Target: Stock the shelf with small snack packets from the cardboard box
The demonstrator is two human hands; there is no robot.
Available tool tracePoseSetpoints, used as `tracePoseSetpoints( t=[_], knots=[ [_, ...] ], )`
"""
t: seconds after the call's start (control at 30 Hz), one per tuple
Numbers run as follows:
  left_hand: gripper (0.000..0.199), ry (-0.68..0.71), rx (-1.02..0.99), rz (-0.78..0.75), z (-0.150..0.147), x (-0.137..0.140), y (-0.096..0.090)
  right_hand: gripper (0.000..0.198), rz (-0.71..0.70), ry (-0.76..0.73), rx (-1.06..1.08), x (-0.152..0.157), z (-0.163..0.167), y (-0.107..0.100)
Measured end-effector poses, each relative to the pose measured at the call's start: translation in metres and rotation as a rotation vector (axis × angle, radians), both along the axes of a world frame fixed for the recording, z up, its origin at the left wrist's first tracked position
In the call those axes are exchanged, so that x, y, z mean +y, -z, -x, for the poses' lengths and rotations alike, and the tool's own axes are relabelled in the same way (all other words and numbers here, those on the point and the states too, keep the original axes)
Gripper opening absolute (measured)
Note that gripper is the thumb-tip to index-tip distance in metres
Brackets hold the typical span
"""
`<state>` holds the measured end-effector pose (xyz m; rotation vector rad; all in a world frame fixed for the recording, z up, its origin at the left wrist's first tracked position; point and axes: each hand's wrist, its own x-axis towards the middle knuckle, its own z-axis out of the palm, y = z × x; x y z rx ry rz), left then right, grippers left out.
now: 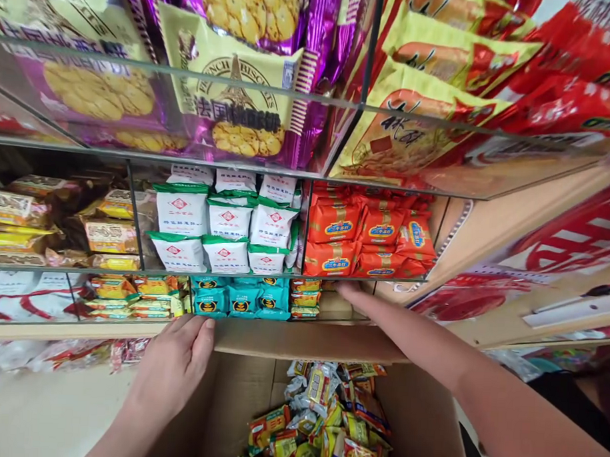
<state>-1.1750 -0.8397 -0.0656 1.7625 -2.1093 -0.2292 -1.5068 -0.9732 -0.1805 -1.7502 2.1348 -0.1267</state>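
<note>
My left hand (183,347) is at the far left corner of an open cardboard box (301,342), closed over its edge against the lowest shelf. Its thumb lies beside the curled fingers, whose tips are partly hidden. My right hand (350,293) reaches over the box into a lowest-shelf compartment (335,306), with its fingers out of sight under the shelf above. Small red-and-yellow packets (306,298) are stacked just left of it. Inside the box lies a loose heap of small wrapped snacks (323,416), yellow, red and silver.
Above the hands, clear dividers separate white-and-green packets (229,222), red packets (338,219) and brown-yellow packs (112,235). Teal packets (244,300) fill a lower compartment. Large biscuit bags (240,86) sit behind a glass edge higher up. A wooden side panel (484,241) stands at right.
</note>
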Motion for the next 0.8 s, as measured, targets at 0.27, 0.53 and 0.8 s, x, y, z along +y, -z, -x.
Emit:
tracePoseSetpoints(
  t=[0.27,0.53,0.8],
  knots=[
    [0.035,0.015,0.014,-0.006,-0.001,0.0,0.002,0.03,-0.097,0.02,0.009,0.003,0.0,0.013],
    [0.035,0.009,0.001,0.0,-0.001,0.0,0.002,0.033,-0.071,0.02,0.024,0.005,-0.004,0.012],
    [0.036,-0.004,-0.038,-0.018,0.0,0.0,0.002,0.03,-0.11,-0.055,0.054,0.006,-0.004,-0.005]
  ],
)
